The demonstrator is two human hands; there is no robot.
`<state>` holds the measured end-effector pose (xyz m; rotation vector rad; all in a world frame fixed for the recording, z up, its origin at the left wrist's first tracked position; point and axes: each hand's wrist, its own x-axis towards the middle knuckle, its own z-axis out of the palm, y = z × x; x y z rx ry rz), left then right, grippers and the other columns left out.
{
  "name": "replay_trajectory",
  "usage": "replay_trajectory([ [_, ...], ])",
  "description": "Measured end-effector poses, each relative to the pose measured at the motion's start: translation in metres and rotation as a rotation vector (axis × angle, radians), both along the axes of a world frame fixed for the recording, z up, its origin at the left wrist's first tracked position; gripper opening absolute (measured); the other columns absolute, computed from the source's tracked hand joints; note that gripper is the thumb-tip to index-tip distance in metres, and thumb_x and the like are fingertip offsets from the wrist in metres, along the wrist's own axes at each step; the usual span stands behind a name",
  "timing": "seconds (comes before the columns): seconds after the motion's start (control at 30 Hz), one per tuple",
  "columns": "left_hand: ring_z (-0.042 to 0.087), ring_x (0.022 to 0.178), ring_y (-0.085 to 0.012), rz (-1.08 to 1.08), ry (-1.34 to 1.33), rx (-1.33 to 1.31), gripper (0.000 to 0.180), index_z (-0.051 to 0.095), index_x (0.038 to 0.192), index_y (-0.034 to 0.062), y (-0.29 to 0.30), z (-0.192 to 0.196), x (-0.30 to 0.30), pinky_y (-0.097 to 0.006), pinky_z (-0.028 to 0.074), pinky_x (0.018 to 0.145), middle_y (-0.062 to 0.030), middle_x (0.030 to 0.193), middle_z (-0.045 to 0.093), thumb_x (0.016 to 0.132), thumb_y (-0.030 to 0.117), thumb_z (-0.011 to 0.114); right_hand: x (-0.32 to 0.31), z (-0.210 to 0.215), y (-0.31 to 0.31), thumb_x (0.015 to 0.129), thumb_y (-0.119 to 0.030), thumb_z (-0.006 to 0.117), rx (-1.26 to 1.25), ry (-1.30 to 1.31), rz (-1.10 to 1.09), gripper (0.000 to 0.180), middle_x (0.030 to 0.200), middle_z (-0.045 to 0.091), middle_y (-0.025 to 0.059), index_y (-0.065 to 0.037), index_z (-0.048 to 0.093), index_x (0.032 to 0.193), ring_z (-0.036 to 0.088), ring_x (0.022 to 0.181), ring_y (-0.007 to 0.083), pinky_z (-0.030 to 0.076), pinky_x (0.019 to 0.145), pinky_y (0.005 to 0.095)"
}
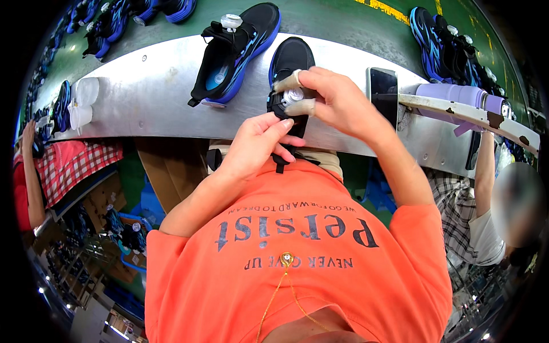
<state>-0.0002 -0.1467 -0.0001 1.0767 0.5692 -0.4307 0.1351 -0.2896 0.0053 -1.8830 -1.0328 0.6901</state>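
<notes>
Black with a blue sole, the shoe (290, 68) lies at the near edge of the metal bench (148, 91), long axis running away from the person, toe pointing outward. The right hand (337, 100), two fingertips taped, pinches its round white dial (293, 96); the left hand (257, 143) grasps its heel strap.

Single view, head-mounted wide fisheye, the left unit of a side-by-side pair. It looks steeply down the wearer's chest; the orange printed T-shirt (297, 251) fills the frame from 4 to 8 o'clock, close to the lens. The curved grey metal workbench edge (148, 97) arcs from 9 through 12 to 3 o'clock, near, its straight line bent by distortion. Green conveyor surface (331, 20) lies beyond at 12 o'clock. Corners are black vignette. No second view supplied.
</notes>
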Motion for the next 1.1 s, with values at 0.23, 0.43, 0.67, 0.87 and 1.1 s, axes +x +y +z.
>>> replay_trajectory([
  [0.23, 0.067, 0.093, -0.0231, 0.001, 0.049, 0.005, 0.029, 0.057, 0.114, -0.0061, 0.003, 0.002, 0.001, -0.028, 0.055, 0.062, -0.0121, 0.113, 0.061, 0.097, 0.016, 0.05, 0.005, 0.006, 0.001, 0.074, -0.017, 0.074, -0.017, 0.01, 0.031, 0.035, 0.08, 0.054, 0.0066, -0.011, 0.066, 0.108, 0.052, 0.072, 0.0186, 0.044, 0.065, 0.0293],
  [0.43, 0.067, 0.092, -0.0227, 0.026, 0.041, -0.015, 0.028, 0.057, 0.113, -0.0064, -0.001, 0.006, -0.001, -0.028, 0.055, 0.063, -0.012, 0.112, 0.061, 0.097, 0.015, 0.05, -0.005, 0.003, -0.001, 0.074, -0.019, 0.074, -0.063, -0.036, -0.058, 0.035, 0.083, 0.053, 0.0063, -0.011, 0.066, 0.107, 0.052, 0.075, 0.0177, 0.045, 0.069, 0.0288],
  [0.67, 0.066, 0.093, -0.0227, 0.023, 0.041, -0.023, 0.028, 0.057, 0.113, -0.0064, 0.0, 0.005, -0.001, -0.027, 0.055, 0.063, -0.0119, 0.112, 0.061, 0.097, 0.015, 0.05, -0.008, 0.007, 0.0, 0.075, -0.012, 0.071, -0.068, 0.003, -0.041, 0.036, 0.085, 0.051, 0.0051, -0.013, 0.066, 0.111, 0.053, 0.079, 0.0179, 0.045, 0.072, 0.029],
  [0.87, 0.067, 0.092, -0.0228, -0.004, 0.037, 0.003, 0.026, 0.057, 0.111, -0.0071, -0.001, 0.005, -0.001, -0.027, 0.055, 0.063, -0.0122, 0.108, 0.062, 0.097, 0.014, 0.049, 0.0, -0.002, -0.003, 0.074, -0.016, 0.073, 0.066, -0.07, 0.033, 0.037, 0.081, 0.052, 0.0051, -0.012, 0.066, 0.11, 0.053, 0.074, 0.017, 0.045, 0.066, 0.0286],
  [1.1, 0.066, 0.092, -0.0216, -0.001, 0.041, -0.026, 0.027, 0.057, 0.111, -0.0077, 0.001, 0.008, -0.001, -0.027, 0.055, 0.063, -0.0122, 0.109, 0.062, 0.098, 0.014, 0.047, -0.011, 0.002, 0.0, 0.072, -0.019, 0.075, -0.062, -0.022, -0.078, 0.036, 0.085, 0.051, 0.0056, -0.013, 0.067, 0.106, 0.052, 0.077, 0.0166, 0.044, 0.068, 0.0282],
])
